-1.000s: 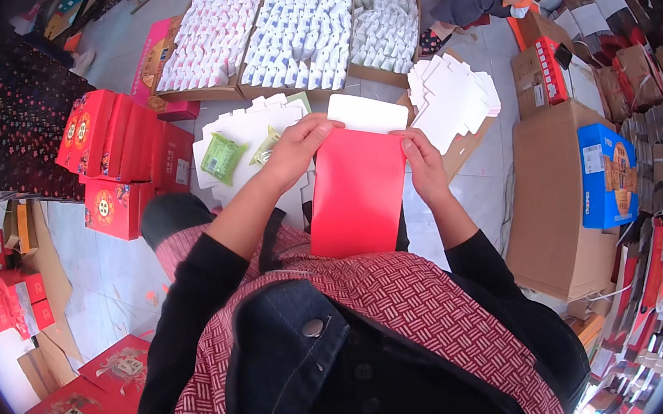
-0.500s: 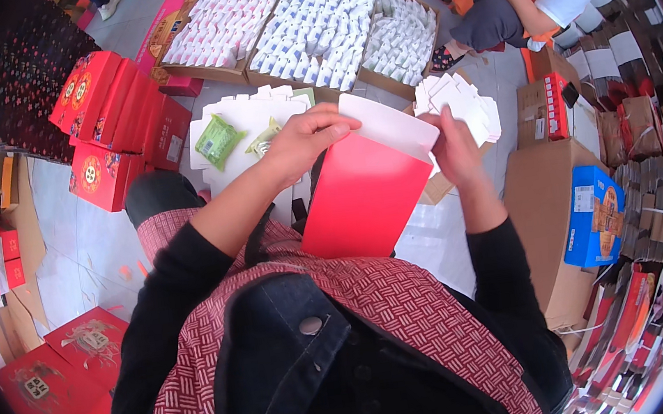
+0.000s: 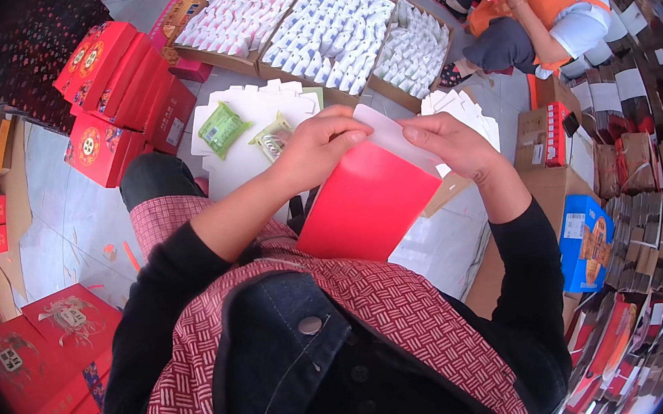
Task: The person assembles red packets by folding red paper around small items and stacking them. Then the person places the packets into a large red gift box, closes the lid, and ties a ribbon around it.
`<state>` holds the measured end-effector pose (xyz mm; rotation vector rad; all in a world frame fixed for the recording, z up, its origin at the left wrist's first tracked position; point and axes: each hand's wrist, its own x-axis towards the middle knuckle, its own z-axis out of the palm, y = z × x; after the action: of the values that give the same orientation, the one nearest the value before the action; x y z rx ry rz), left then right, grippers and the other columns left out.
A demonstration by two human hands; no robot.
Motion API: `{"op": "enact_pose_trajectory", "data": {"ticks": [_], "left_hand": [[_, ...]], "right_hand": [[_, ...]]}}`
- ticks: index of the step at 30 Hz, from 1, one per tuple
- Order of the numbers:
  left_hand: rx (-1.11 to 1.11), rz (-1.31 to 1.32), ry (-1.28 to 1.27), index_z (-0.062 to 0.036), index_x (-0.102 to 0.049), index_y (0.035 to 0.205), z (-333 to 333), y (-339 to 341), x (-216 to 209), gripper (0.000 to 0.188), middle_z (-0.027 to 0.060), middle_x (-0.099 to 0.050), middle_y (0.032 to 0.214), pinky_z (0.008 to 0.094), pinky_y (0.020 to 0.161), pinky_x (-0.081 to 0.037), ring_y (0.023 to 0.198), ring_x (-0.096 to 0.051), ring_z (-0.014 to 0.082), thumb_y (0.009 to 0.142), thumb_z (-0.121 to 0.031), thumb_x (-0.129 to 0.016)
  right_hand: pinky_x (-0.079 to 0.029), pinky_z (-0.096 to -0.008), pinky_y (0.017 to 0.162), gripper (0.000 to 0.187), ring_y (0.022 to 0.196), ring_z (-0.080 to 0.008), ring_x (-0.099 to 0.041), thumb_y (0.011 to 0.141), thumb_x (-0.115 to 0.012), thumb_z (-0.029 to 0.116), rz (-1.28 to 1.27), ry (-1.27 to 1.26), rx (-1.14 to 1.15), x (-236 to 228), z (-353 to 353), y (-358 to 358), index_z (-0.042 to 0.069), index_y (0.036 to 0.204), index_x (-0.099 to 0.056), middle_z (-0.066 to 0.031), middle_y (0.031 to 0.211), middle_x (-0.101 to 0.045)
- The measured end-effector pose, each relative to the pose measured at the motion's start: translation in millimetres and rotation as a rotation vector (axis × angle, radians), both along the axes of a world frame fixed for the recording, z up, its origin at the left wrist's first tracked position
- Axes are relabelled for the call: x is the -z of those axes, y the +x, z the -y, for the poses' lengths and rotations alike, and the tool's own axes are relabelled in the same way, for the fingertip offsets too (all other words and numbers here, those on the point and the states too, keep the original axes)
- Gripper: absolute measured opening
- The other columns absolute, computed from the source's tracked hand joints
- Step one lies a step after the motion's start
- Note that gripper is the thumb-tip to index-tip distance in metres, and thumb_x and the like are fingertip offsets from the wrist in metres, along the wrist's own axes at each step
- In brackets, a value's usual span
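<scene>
A flat red card sleeve (image 3: 368, 202) with a pale inner flap (image 3: 390, 129) stands tilted in front of me above my lap. My left hand (image 3: 324, 146) pinches its upper left edge between thumb and fingers. At the flap's upper right edge, my right hand (image 3: 456, 142) is closed, with the thumb on the near side. Behind my left hand, a green wrapped packet (image 3: 223, 129) and a clear-and-green wrapped packet (image 3: 270, 137) lie on a stack of white cards (image 3: 215, 167). More white cards (image 3: 465, 112) lie beyond my right hand.
Open cartons of small white wrapped packets (image 3: 331, 33) line the far side. Red gift boxes (image 3: 115, 93) are stacked at left, more red boxes (image 3: 72, 321) nearer. At right are a blue box (image 3: 587, 242) and bundled flat cardboard (image 3: 646, 210). A person in an orange apron (image 3: 543, 11) sits far right.
My right hand has moved from the sleeve's right edge inward along the flap, nearer my left hand. The seated person's red item has turned. The whole view has shifted slightly.
</scene>
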<state>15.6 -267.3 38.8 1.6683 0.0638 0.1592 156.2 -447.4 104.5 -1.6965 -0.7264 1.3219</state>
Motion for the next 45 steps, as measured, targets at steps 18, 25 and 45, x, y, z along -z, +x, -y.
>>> {"op": "enact_pose_trajectory", "data": {"ticks": [18, 25, 45], "left_hand": [[-0.033, 0.079, -0.037, -0.0002, -0.058, 0.106, 0.7, -2.5, 9.3, 0.02, 0.0082, -0.056, 0.103, 0.0258, 0.081, -0.045, 0.092, -0.055, 0.0143, 0.089, -0.009, -0.054], [0.028, -0.08, -0.331, -0.003, -0.048, 0.115, 1.1, -5.8, 2.2, 0.027, 0.009, -0.058, 0.098, 0.0288, 0.082, -0.046, 0.092, -0.056, 0.0145, 0.089, -0.009, -0.054], [-0.071, 0.218, 0.24, -0.0025, -0.031, 0.132, 22.7, -13.9, 16.8, 0.05, 0.0142, -0.037, 0.13, 0.0335, 0.103, -0.029, 0.122, -0.037, 0.0223, 0.089, -0.013, -0.053]], "right_hand": [[-0.048, -0.0234, 0.077, 0.032, 0.085, -0.0101, -0.06, 0.088, -0.059, 0.018, -0.115, 0.104, 0.286, 15.5, -3.4, -14.8, 0.003, 0.117, -0.06, -0.0058, 0.101, -0.064], [-0.048, -0.0219, 0.075, 0.032, 0.084, -0.0067, -0.058, 0.087, -0.06, 0.012, 0.036, 0.108, 0.296, 20.6, -3.4, -23.7, 0.004, 0.118, -0.059, -0.005, 0.098, -0.065], [-0.046, -0.0223, 0.076, 0.028, 0.086, -0.0061, -0.056, 0.089, -0.054, 0.007, 0.386, 0.1, -0.021, 14.3, -2.0, -24.9, 0.005, 0.117, -0.058, -0.007, 0.099, -0.066]]}}
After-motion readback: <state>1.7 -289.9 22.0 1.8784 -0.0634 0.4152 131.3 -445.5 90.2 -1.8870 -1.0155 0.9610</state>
